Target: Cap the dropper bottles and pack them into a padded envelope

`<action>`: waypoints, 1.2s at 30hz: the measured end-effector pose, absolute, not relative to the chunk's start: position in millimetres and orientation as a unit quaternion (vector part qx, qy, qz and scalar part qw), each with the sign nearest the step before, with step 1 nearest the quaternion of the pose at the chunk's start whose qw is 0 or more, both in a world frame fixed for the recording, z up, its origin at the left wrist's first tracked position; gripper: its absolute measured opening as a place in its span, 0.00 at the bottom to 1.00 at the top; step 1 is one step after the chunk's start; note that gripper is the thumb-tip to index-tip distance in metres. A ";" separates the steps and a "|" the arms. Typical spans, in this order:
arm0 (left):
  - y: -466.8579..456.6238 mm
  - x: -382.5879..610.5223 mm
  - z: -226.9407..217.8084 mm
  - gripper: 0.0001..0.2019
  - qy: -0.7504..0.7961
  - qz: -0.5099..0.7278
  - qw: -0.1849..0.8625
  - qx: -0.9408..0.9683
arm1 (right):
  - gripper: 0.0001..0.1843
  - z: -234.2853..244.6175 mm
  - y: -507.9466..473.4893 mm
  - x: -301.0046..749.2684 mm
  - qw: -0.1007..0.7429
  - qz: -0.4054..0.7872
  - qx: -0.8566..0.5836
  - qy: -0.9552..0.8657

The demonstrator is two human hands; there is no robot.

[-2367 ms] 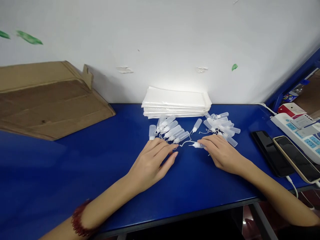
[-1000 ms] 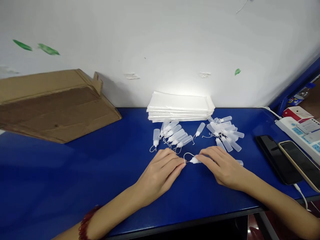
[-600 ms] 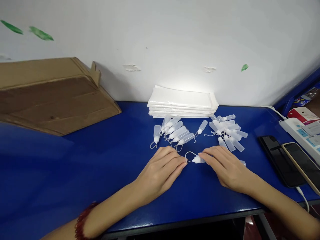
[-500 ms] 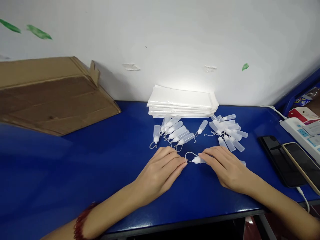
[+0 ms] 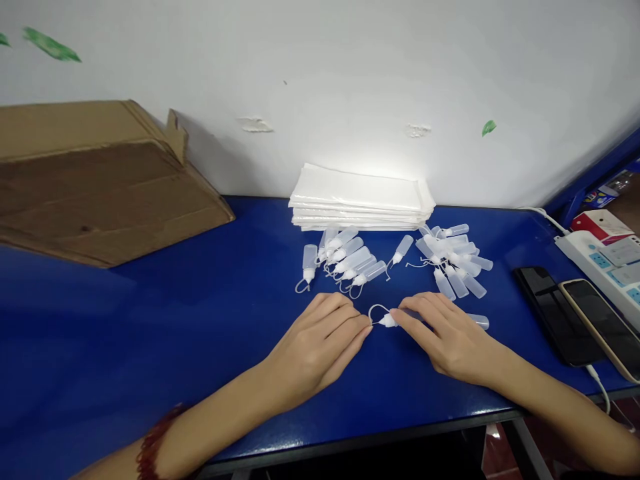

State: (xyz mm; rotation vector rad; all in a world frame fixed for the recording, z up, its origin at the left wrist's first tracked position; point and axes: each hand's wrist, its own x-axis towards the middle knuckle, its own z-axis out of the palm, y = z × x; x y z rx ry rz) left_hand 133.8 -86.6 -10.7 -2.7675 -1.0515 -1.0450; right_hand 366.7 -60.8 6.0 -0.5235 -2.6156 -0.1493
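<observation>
Between my two hands lies a small needle-tip squeeze bottle [image 5: 388, 321] with a white neck and a thin strap looping over its tip. My right hand [image 5: 447, 337] is closed around the bottle's body, which the fingers mostly hide. The fingertips of my left hand [image 5: 324, 343] pinch the strap's free end at the needle tip; the small cap there is hidden. Beyond my left hand lies a group of similar bottles [image 5: 353, 263] with looped straps. A single bottle [image 5: 401, 248] rests to its right, then a looser pile [image 5: 457, 257]. Another bottle [image 5: 479, 322] lies behind my right wrist.
A stack of white plastic sleeves [image 5: 360, 193] stands against the wall. To the left leans a cardboard box [image 5: 100, 193] on the blue table [image 5: 200, 320]. Two phones [image 5: 557, 317], a cable and a white power strip [image 5: 603, 260] occupy the right side.
The whole view has shifted slightly. My left hand keeps its pinch, and the needle tip is now closer to its fingertips. Less of the held bottle's body shows beside my right fingers.
</observation>
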 end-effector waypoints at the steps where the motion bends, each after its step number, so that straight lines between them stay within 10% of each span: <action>1: -86.8 134.2 -10.6 0.05 -0.332 -0.330 0.002 -0.884 | 0.20 6.4 -61.7 366.1 0.234 -0.059 -0.188 -0.952; 15: -95.6 138.7 -8.5 0.08 -0.284 -0.401 0.014 -0.871 | 0.13 5.1 -71.9 356.0 0.234 0.081 -0.271 -0.930; 24: -95.6 140.8 -10.3 0.07 -0.276 -0.371 0.017 -0.887 | 0.08 -7.1 -71.6 359.3 0.271 -0.089 -0.163 -0.944; 36: -86.8 135.9 -9.9 0.07 -0.342 -0.370 -0.069 -0.861 | 0.15 -3.5 -63.1 355.9 0.340 -0.035 -0.223 -0.913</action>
